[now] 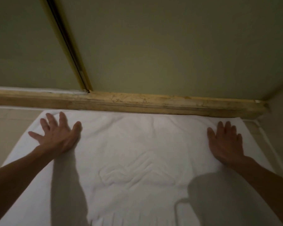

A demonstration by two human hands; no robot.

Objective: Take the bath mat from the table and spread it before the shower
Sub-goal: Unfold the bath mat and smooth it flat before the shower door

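Note:
A white bath mat [137,144] lies spread flat on the floor, its far edge against the stone sill [137,101] of the shower. An embossed pattern shows in its middle. My left hand [57,136] rests palm down on the mat's far left corner, fingers spread. Near the far right corner, my right hand [225,142] lies flat on the mat with its fingers straight. Neither hand grips the cloth. Shadows of my arms and head fall across the near part of the mat.
Behind the sill stand the frosted shower panels [170,46], with a brass-coloured door frame [69,46] slanting down to the sill. Beige floor tile [8,128] shows left of the mat. A wall [279,121] closes the right side.

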